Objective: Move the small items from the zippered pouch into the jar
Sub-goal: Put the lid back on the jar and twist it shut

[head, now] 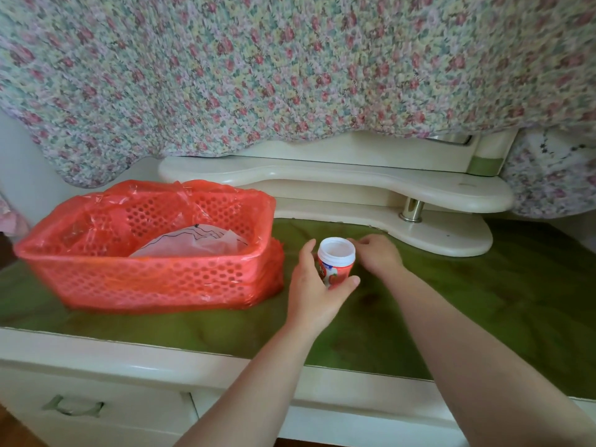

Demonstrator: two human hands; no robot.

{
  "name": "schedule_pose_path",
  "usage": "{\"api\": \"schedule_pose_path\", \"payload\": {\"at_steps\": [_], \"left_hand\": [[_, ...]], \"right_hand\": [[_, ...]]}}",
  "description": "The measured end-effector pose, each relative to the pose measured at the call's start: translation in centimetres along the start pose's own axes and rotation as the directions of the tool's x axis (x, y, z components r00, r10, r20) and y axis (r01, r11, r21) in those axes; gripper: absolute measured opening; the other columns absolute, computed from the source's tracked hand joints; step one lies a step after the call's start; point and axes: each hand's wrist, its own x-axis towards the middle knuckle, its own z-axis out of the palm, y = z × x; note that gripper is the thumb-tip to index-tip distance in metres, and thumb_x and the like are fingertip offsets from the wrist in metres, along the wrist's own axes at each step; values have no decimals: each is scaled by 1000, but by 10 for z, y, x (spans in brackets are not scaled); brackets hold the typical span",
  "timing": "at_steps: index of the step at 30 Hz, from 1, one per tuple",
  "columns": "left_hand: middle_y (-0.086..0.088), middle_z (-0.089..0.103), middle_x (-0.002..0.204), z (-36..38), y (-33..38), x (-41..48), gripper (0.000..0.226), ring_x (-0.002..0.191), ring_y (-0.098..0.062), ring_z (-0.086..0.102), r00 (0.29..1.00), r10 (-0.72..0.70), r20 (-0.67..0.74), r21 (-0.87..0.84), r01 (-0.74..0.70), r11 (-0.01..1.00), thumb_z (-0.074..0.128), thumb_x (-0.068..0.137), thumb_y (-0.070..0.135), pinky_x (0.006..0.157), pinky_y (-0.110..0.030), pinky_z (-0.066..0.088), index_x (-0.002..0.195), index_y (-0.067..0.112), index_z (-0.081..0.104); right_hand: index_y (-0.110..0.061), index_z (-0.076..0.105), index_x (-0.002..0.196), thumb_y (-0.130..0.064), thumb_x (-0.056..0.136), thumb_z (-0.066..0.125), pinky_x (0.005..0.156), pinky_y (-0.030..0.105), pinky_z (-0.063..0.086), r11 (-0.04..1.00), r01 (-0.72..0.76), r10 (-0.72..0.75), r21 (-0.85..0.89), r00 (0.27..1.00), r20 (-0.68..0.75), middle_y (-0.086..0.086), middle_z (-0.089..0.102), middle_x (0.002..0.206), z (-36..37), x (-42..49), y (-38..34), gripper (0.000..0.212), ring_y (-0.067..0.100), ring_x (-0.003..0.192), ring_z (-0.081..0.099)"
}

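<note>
A small jar (333, 269) with a white lid and a red label stands on the green dresser top (483, 285). My left hand (314, 285) is wrapped around its left side and front, thumb across the label. Just right of the jar is my right hand (379, 256), fingers bent, fingertips touching the lid's right edge without gripping it. A translucent white pouch (200, 241) with a black wavy line lies inside the red basket (145, 275); its zipper and contents are hidden.
The red perforated basket, lined with red plastic film, sits left of the jar. Behind is a cream curved shelf (354, 185) on a metal post (411, 209). A floral cloth (290, 75) hangs over the back. A drawer handle (72, 406) shows below the front edge.
</note>
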Motion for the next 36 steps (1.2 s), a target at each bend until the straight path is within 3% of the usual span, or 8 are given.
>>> {"api": "schedule_pose_path", "payload": {"at_steps": [2,7,14,22,27,29,32,36], "left_hand": [[-2,49,135,1,-3,0,83,125,-17,46,1000,25,-6,25,-25,999,75,68,28,101,-28,37,136,20,29],[-3,52,132,2,-6,2,77,122,-18,48,999,36,-34,52,-34,998,74,71,26,97,-25,37,135,19,32],[-3,59,121,2,-7,3,59,113,-18,52,996,75,-44,79,-71,994,69,75,24,84,-19,35,126,19,42],[-4,61,117,1,-7,2,58,110,-20,54,996,76,-45,81,-73,994,70,74,25,86,-27,41,125,20,44],[-4,62,115,0,-8,1,58,108,-21,55,996,71,-47,70,-68,995,71,73,25,84,-27,41,124,19,45],[-4,61,114,0,-8,1,58,107,-20,54,997,66,-47,68,-63,996,71,72,26,83,-26,40,123,19,45],[-5,62,112,0,-8,1,57,106,-21,55,996,70,-52,78,-66,995,71,72,26,82,-26,39,123,19,45],[-4,65,107,0,-6,-1,54,101,-22,58,995,78,-61,67,-74,995,71,72,26,80,-27,42,120,17,47]], "right_hand": [[-11,58,66,-46,87,42,62,27,37,993,-16,20,-114,999,39,9,59,76,2,5,-2,44,27,74,53],[-16,62,108,-26,86,41,80,36,45,923,2,16,-386,999,44,13,53,123,10,10,-8,32,31,107,56],[-15,59,110,-25,86,45,79,36,44,903,56,-57,-425,998,9,14,50,123,17,9,-6,29,33,112,52],[-16,58,98,-22,80,56,81,37,49,998,56,-59,-30,992,-115,9,66,104,10,3,-3,19,28,97,59],[-7,64,106,-10,79,65,83,29,49,857,207,-87,472,961,-264,5,66,101,-16,-11,-8,26,18,91,60],[-10,66,99,-6,82,62,75,18,48,770,355,-210,530,926,-314,-2,66,89,-29,-24,-16,18,9,81,61],[-19,64,85,-5,81,61,63,7,43,738,563,-430,373,817,-384,-18,62,77,-36,-46,-25,15,-10,66,55],[-12,69,85,-6,77,58,73,26,49,662,749,-697,9,621,-357,-5,70,85,-25,-58,-25,14,13,80,63]]}}
